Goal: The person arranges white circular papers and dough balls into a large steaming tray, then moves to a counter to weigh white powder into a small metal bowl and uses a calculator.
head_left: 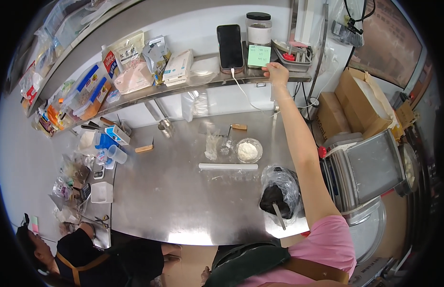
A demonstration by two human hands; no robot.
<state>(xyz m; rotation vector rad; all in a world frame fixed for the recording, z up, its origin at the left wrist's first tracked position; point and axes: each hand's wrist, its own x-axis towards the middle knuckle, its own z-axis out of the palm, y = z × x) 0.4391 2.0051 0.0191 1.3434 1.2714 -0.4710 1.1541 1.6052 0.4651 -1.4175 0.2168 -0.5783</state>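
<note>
**While our right hand point(278, 74) is up at the shelf point(202, 86), the note point(259, 56) lies right at its fingertips**

Where our fingers curl, they meet the green note at its lower right corner; they look drawn together there, but we cannot tell whether they pinch the paper or only touch it. The note lies up and to the left of our grip, its face toward us; it is close to square, so it offers no clear long axis, and its near corner is the relation that counts. Our right hand is much the nearer; what seems to be our left hand point(205, 276) hangs low by our apron point(248, 263), well apart, and we cannot tell how its fingers stand.

Just above the note, in our view, is the dark-lidded jar point(258, 31); the phone point(230, 46) stands to the left, and the tray point(298, 63) of small tools sits to the right, near our hand. Below, on the steel table point(159, 191), are the bowl point(259, 155) of white powder and the pale rod point(228, 166), lying left to right; nearer us, the plastic bag point(292, 191) holds a dark mass point(272, 197); at the lower left is a co-worker point(78, 248).
</note>
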